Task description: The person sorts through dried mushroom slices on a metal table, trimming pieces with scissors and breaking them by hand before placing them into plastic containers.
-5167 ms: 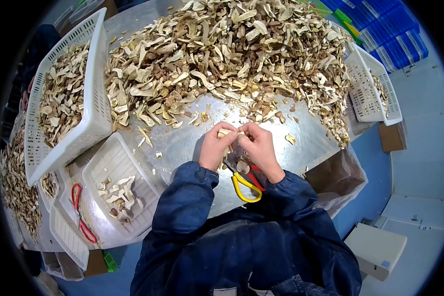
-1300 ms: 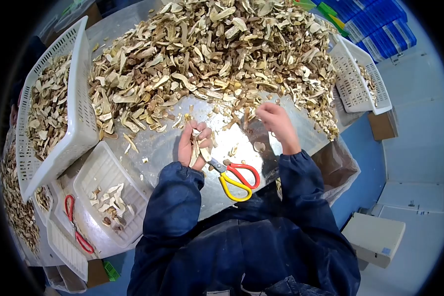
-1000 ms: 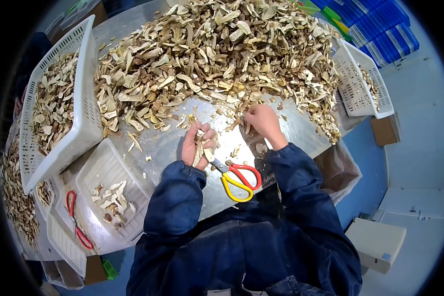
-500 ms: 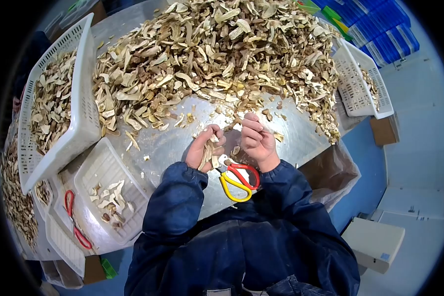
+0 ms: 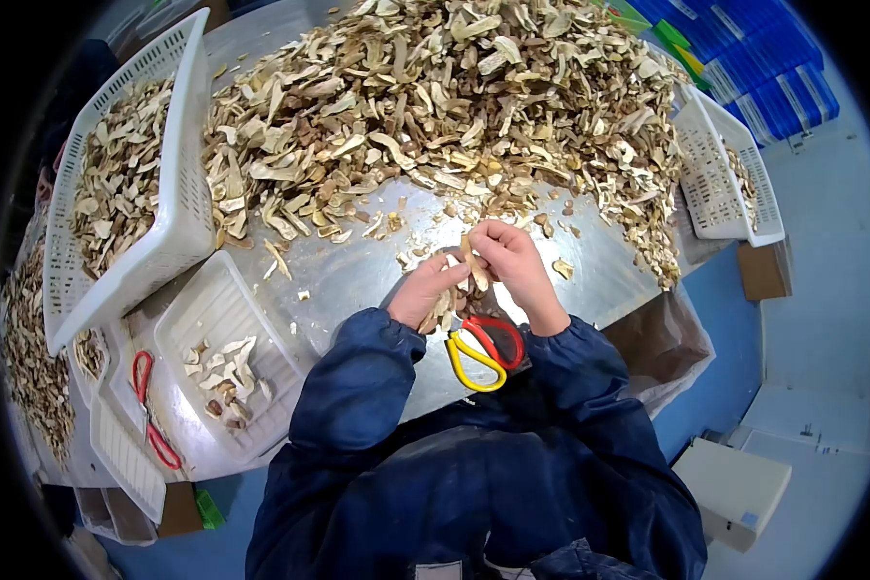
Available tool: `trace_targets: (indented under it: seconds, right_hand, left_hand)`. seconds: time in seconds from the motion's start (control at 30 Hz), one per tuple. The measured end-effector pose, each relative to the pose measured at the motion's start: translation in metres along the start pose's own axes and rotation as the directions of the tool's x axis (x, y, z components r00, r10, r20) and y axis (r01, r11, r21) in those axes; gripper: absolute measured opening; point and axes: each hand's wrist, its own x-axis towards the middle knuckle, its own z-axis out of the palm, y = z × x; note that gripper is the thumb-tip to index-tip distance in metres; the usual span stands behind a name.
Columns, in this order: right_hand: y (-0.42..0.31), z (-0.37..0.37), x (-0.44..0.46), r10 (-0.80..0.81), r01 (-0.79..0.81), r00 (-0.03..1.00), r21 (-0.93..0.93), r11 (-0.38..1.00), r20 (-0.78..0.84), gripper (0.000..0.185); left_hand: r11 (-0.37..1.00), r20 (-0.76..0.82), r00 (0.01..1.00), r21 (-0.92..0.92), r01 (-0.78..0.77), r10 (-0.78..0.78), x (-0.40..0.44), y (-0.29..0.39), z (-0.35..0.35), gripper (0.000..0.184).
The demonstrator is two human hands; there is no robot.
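Observation:
My left hand (image 5: 421,294) is closed around several dried mushroom slices (image 5: 439,314), whose ends stick out below the fingers. My right hand (image 5: 522,268) pinches one pale brown mushroom slice (image 5: 478,275) right beside the left fingers. Just below both hands, scissors with one yellow and one red handle (image 5: 480,383) lie on the metal table (image 5: 358,275); their blades are mostly hidden under the slices and hands. A large heap of dried mushroom slices (image 5: 445,116) rises beyond the hands.
At left, a tilted white basket (image 5: 191,198) holds slices, beside a shallow white tray (image 5: 186,319) with a few pieces. Red-handled scissors (image 5: 143,391) lie farther left. Another white basket (image 5: 706,179) stands at right, above a lined bin (image 5: 662,348) by the table edge.
My right hand has moved in against the left and now pinches a slice there. The whole view has shifted slightly to the right.

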Motion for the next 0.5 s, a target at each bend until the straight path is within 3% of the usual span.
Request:
trace_targets:
  seconds: [0.07,0.17,0.2,0.3,0.33,0.47,0.5]
  right_hand:
    - [-0.001,0.004,0.000,-0.007,0.007,1.000,-0.068,0.998,0.006,0.015]
    - [0.001,0.004,-0.001,-0.265,0.220,0.959,-0.330,0.918,-0.099,0.014]
    - [-0.009,0.004,-0.010,-0.168,0.132,0.981,-0.298,0.945,-0.097,0.014]
    - [-0.010,0.004,-0.027,-0.085,0.064,0.994,-0.282,0.957,-0.062,0.013]
    - [-0.004,0.001,-0.029,-0.126,0.101,0.991,-0.426,0.899,-0.032,0.011]
    - [0.007,0.010,-0.032,-0.340,0.249,0.936,-0.521,0.816,-0.085,0.011]
    - [0.006,0.009,-0.031,-0.332,0.251,0.941,-0.518,0.818,-0.068,0.011]
  left_hand:
    - [0.999,-0.010,1.000,-0.043,-0.003,0.002,-0.001,0.000,0.001,0.025]
    - [0.997,-0.054,0.996,-0.035,-0.075,0.073,-0.001,0.002,-0.001,0.020]
    - [0.995,-0.080,0.993,-0.041,-0.095,0.091,0.001,0.001,-0.005,0.019]
    - [0.988,-0.147,0.980,-0.047,-0.146,0.137,0.005,-0.003,-0.013,0.018]
    - [0.986,-0.162,0.975,-0.043,-0.159,0.150,0.006,-0.003,-0.012,0.018]
    - [0.986,-0.163,0.972,0.014,-0.167,0.167,0.007,-0.006,-0.008,0.018]
    - [0.989,-0.166,0.975,0.033,-0.146,0.150,0.007,-0.005,-0.008,0.018]
